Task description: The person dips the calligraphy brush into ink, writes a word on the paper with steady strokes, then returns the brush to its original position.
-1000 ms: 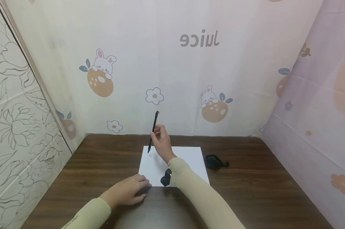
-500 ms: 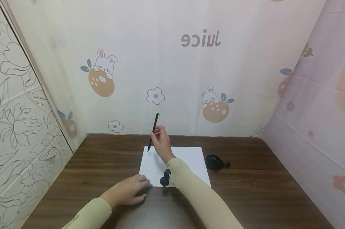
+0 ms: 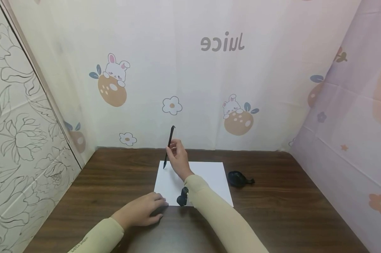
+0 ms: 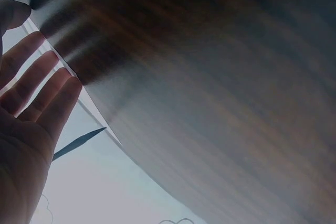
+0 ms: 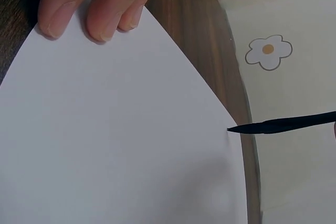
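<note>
My right hand [image 3: 179, 160] pinches a black ink brush [image 3: 171, 135] by its shaft, with a small loop at its top end. The brush stands tilted, its dark pointed tip at the far left corner of a white sheet of paper [image 3: 209, 175]. In the right wrist view the brush [image 5: 283, 124] has its tip right at the paper [image 5: 115, 119], just inside the edge, where no clear stroke shows. My left hand [image 3: 143, 209] rests with relaxed, spread fingers at the near left corner of the sheet; its palm [image 4: 23, 150] shows in the left wrist view.
A small black dish [image 3: 237, 179] with a short handle sits on the brown wooden table [image 3: 120, 172], right of the sheet. A white printed curtain [image 3: 190, 77] hangs behind the table's far edge. Another cloth [image 3: 351, 116] hangs along the right side.
My right hand has lowered slightly with the brush, whose tip stays near the far left corner of the paper. My left hand has not moved on the sheet.
</note>
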A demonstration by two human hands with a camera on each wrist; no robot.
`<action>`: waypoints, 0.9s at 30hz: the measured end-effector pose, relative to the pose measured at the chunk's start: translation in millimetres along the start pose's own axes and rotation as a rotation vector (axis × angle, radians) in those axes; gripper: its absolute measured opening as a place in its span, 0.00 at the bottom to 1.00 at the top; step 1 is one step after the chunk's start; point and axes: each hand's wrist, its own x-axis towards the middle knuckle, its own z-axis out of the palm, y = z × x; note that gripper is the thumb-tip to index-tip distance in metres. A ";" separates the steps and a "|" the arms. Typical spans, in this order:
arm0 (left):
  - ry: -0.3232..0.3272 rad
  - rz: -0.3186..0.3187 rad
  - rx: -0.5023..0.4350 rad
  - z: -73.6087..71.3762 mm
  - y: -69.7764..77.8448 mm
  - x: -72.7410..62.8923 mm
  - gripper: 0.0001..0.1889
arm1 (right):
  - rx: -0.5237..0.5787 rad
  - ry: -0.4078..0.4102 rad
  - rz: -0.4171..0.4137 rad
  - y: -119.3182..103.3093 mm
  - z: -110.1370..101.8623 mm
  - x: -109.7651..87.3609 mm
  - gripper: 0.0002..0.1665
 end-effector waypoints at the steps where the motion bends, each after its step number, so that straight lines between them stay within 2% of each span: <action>1: -0.003 -0.003 -0.001 -0.1 0.0 -0.1 0.16 | -0.002 -0.002 0.001 0.1 0.1 0.0 0.16; 6: -0.005 -0.005 0.002 -1.1 0.1 0.1 0.17 | -0.006 -0.011 -0.002 0.8 -0.2 0.3 0.18; 12: 0.019 0.011 0.017 -1.3 -0.7 -0.5 0.17 | -0.007 -0.019 0.023 1.7 0.2 0.2 0.16; 19: 0.006 0.007 0.005 -2.8 1.0 -0.3 0.17 | -0.004 -0.014 0.021 2.9 0.8 -1.2 0.15; 27: 0.023 0.018 0.011 -0.7 0.7 -0.1 0.17 | -0.006 -0.019 0.029 2.7 1.3 -2.8 0.15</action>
